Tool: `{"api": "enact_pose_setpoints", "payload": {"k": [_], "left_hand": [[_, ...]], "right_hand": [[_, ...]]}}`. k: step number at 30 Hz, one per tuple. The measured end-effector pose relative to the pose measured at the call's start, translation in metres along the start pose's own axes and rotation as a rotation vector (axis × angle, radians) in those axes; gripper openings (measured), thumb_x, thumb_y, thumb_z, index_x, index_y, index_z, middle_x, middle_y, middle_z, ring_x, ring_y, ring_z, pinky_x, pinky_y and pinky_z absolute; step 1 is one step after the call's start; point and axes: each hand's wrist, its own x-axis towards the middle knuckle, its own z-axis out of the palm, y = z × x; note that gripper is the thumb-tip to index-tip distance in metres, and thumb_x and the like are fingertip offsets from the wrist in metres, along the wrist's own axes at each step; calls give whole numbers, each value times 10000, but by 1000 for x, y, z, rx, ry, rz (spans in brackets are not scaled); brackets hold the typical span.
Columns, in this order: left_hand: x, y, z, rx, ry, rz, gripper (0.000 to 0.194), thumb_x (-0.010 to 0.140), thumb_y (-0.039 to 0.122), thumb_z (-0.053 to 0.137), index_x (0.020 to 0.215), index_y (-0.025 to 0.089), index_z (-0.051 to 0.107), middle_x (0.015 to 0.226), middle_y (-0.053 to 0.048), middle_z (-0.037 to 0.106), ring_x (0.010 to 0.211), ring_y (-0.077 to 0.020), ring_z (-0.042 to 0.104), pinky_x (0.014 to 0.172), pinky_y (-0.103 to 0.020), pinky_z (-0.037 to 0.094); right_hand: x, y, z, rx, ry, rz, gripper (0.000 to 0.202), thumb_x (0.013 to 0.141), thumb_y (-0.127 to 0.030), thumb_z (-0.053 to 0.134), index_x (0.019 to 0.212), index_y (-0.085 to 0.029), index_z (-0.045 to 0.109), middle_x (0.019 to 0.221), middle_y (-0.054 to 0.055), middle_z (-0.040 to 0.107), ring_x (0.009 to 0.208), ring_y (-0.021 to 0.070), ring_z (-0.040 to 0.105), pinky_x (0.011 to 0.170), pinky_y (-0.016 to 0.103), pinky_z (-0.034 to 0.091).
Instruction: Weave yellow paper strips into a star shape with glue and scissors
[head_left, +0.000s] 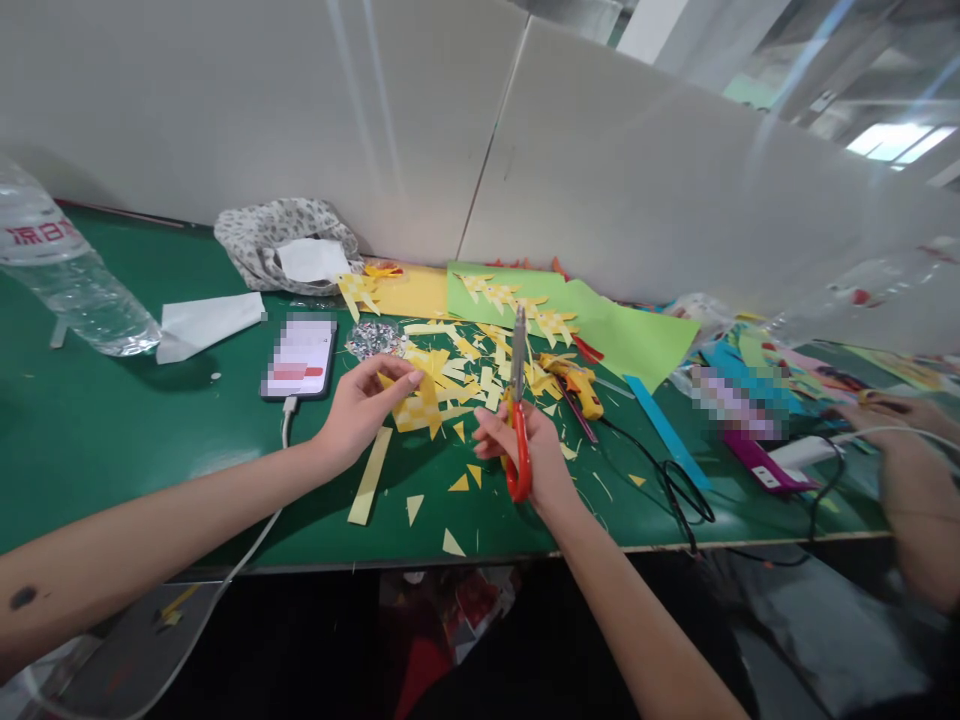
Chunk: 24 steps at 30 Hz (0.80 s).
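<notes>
My left hand (369, 405) pinches a yellow patterned piece of paper (417, 408) between thumb and fingers. In my right hand (536, 450) is a pair of scissors (519, 400) with red handles, its blades pointing up and away from me. The blades look closed, and they are apart from the paper. Cut yellow scraps (469, 375) lie heaped just beyond both hands. Small yellow triangles (414, 508) are scattered nearer the front edge, and a pale yellow strip (370, 478) lies below my left hand.
A phone (298, 355) on a white cable and a water bottle (71, 260) stand left. Behind the scraps are green paper (615, 325) and zigzag yellow cutouts (517, 305). A yellow glue gun (581, 385) lies right, its black cord trailing. Another person's hand (892, 415) is at far right.
</notes>
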Motion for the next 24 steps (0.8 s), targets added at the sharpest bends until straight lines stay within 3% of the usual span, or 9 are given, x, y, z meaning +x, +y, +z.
{"api": "enact_pose_setpoints", "payload": {"k": [3, 7, 9, 11, 14, 17, 20, 24], "left_hand": [[-7, 4, 2, 62, -84, 94, 111, 750, 303, 631, 778, 196, 637, 802, -32, 652, 706, -137, 589, 591, -232, 466], [-18, 9, 4, 191, -451, 394, 89, 768, 225, 605, 805, 229, 686, 852, -52, 701, 833, -173, 628, 773, -302, 493], [-20, 10, 5, 248, -607, 443, 133, 783, 226, 580, 839, 236, 700, 932, -75, 699, 859, -182, 634, 793, -318, 498], [-22, 11, 5, 270, -682, 460, 155, 777, 238, 584, 878, 236, 701, 988, -87, 689, 889, -194, 634, 817, -335, 497], [-21, 13, 5, 267, -654, 474, 193, 753, 232, 610, 933, 231, 681, 1001, -83, 686, 923, -204, 624, 850, -352, 485], [-19, 15, 4, 287, -441, 430, 208, 760, 225, 600, 962, 227, 648, 1020, -75, 664, 966, -198, 594, 865, -339, 464], [-14, 12, 3, 277, -265, 277, 305, 753, 263, 606, 1056, 226, 591, 1108, -80, 605, 1030, -202, 544, 842, -309, 458], [-9, 5, 4, 179, -389, 11, 199, 747, 321, 610, 901, 199, 640, 914, -49, 649, 813, -168, 594, 696, -261, 473]], "right_hand": [[-4, -4, 7, 26, -46, 40, 435, 546, -440, 750, 723, -199, 434, 608, -34, 586, 529, 132, 601, 524, 272, 516], [-8, -4, 11, 79, -58, 23, 412, 540, -414, 757, 685, -199, 437, 616, -50, 539, 586, 131, 588, 597, 303, 521], [-8, -1, 10, 63, -5, -30, 419, 503, -391, 776, 656, -196, 439, 588, -65, 489, 564, 115, 543, 600, 292, 499], [-5, 2, 7, 20, 58, -80, 424, 480, -378, 785, 656, -193, 446, 581, -67, 474, 548, 105, 502, 593, 280, 470], [-1, 5, 4, 7, 114, -101, 413, 501, -380, 768, 671, -196, 440, 590, -64, 477, 551, 107, 491, 603, 284, 450], [1, 4, 1, 46, 127, -89, 394, 511, -361, 753, 662, -201, 426, 591, -71, 454, 537, 101, 481, 595, 283, 447], [-2, 0, -1, 45, 72, -62, 364, 511, -317, 747, 661, -199, 437, 611, -63, 463, 554, 102, 484, 598, 280, 447], [-6, -5, -1, -18, 15, -70, 349, 506, -304, 748, 669, -199, 457, 636, -53, 485, 578, 109, 496, 613, 290, 460]]}}
